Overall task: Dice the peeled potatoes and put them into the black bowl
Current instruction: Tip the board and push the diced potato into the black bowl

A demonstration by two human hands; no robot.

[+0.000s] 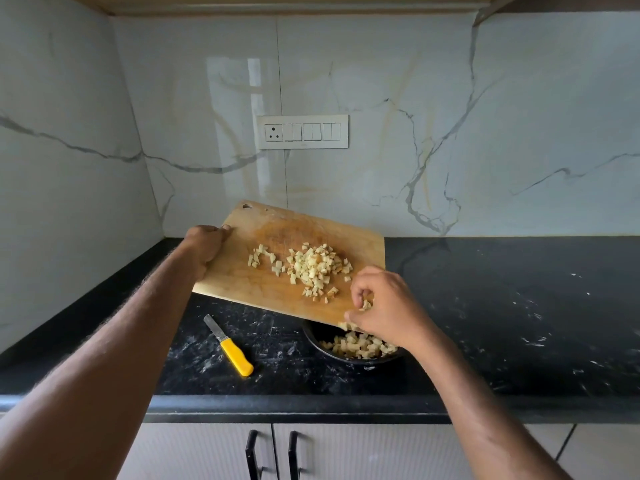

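My left hand (205,244) grips the left edge of a wooden cutting board (242,278), held tilted above the counter with its lower right corner over the black bowl (311,337). A heap of diced potato (313,268) lies on the board. My right hand (384,306) is at the board's lower right edge with fingers curled around some potato pieces (366,304), right above the bowl. More diced potato (356,346) sits inside the bowl, which my right wrist partly hides.
A knife with a yellow handle (237,356) lies on the black speckled counter (519,306), left of the bowl. A marble backsplash with a switch panel (302,132) stands behind. Cabinet doors with black handles (251,452) are below the counter edge.
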